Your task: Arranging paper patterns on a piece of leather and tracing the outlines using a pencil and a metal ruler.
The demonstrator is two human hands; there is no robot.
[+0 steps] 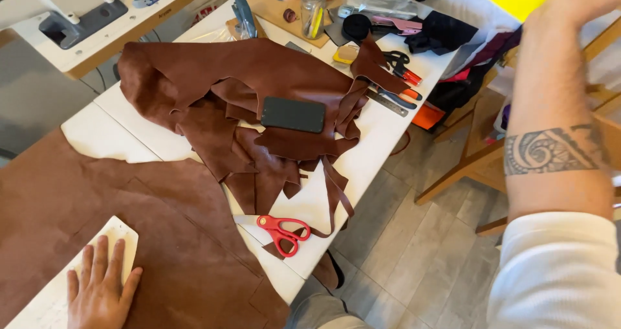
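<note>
The left hand [98,289] lies palm down with its fingers [103,254] spread flat on a white pattern template [77,284], pinning it to the large brown leather sheet [149,238] that covers the near end of the tabletop [375,135]. The right arm [556,128] is raised high at the far right, away from the work; its hand runs out of the picture at the top edge, so I cannot tell whether those fingers are spread or closed, or whether they hold anything. With only one hand bearing down, the template could slide or pivot on the suede-like surface if the palm eases, and the sheet, which seems to hang over the tabletop's near edge, could drag the piece with it. Just beyond the left fingertips and to their right, the red-handled scissors [283,230] rest close to the tabletop's edge, touching loose strips that trail off it; a tug on those strips could pull them to the floor. Farther out from the fingers, a heap of leather offcuts [220,89] fills the middle, with a dark phone [293,114] lying on top. Beyond that are a metal ruler [388,102], more hand tools, a glass jar [312,9] and a sewing machine [45,5] at far left, all crowding any space to spread the sheet
</note>
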